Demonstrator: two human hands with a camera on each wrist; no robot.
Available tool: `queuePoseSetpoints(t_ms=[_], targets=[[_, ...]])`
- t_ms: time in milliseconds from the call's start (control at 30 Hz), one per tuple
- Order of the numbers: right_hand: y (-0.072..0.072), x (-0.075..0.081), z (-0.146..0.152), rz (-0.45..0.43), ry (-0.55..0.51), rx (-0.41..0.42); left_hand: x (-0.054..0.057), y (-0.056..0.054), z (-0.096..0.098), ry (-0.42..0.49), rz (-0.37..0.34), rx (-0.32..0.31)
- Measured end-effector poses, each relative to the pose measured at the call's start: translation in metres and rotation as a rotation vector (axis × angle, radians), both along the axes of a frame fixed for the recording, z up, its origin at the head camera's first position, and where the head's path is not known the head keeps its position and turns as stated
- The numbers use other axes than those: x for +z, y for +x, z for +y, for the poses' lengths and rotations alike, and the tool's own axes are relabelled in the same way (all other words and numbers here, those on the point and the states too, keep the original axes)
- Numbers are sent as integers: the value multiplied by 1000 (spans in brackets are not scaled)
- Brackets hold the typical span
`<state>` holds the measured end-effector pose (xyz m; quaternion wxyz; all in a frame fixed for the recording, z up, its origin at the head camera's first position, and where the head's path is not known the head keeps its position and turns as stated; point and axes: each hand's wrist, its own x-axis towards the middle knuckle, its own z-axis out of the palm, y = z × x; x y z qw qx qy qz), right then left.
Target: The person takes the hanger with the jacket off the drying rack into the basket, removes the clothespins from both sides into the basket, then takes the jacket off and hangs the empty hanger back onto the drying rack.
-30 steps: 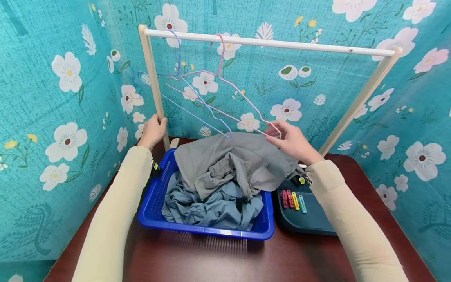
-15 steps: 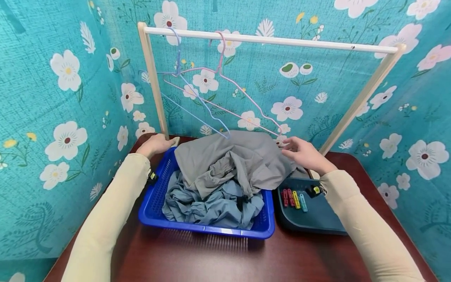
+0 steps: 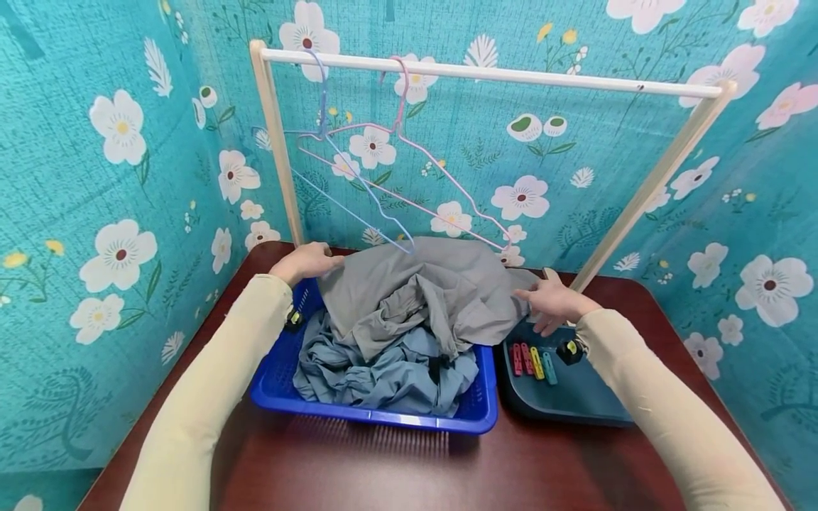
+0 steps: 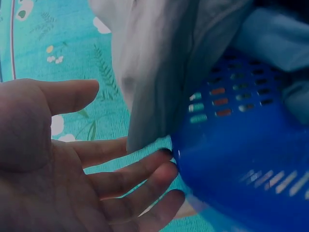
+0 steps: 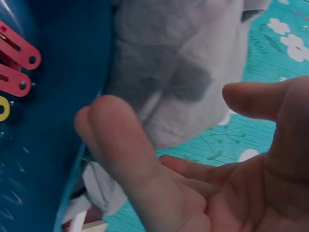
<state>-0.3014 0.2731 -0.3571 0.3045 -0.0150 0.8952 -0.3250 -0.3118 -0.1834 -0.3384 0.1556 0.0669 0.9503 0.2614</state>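
A grey cloth garment [image 3: 428, 273] lies heaped over the back of the blue basket [image 3: 377, 414], on top of a blue-grey garment [image 3: 390, 376]. My left hand [image 3: 308, 261] is at the garment's back left corner. In the left wrist view its thumb stands apart from the fingers, whose tips are beside the basket wall [image 4: 241, 140] and a hanging fold of grey cloth [image 4: 149, 72]. My right hand [image 3: 554, 301] is at the garment's right edge, above the dark tray. Its thumb and fingers are spread, with the grey cloth [image 5: 178, 72] just beyond them.
A blue hanger [image 3: 377, 195] and a pink hanger [image 3: 447, 174] hang from the white bar [image 3: 511, 73] of a wooden-post rack. Several clothes pegs [image 3: 537, 363] lie in the dark tray [image 3: 588, 397] right of the basket. A flowered teal curtain [image 3: 594, 206] surrounds the table.
My right hand has let go of the pink hanger and moved down to the garment's right edge. My left hand has left the rack post and moved right to the garment's left corner.
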Motion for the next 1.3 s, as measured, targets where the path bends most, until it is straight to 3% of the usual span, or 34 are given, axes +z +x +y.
queuePoseSetpoints(t_ms=[200,467,567,700,767,933,1033,1133,1300], targets=[[-5,-11,-3,-82,-48,-12,-3,-2,16,-2,-24,7],[-12,-20,-9,-153,-331,-92,-11,-6,30,39,-69,-4],[-14,-20,-15,-184,-427,-76,-11,-2,35,118,-121,-23],[-15,-17,-27,-149,-507,-56,-14,1,43,227,-218,-50],[-16,-16,-32,-85,-514,-58,-17,1,49,222,-217,-65],[-18,-18,-40,94,-410,-82,-25,-4,65,101,-127,-82],[-19,-19,-45,155,-353,-95,-27,-7,68,49,-55,-81],[-21,-19,-49,201,-333,-118,-23,-7,66,102,28,-64],[-22,-18,-51,257,-355,-161,-6,0,59,247,139,-46]])
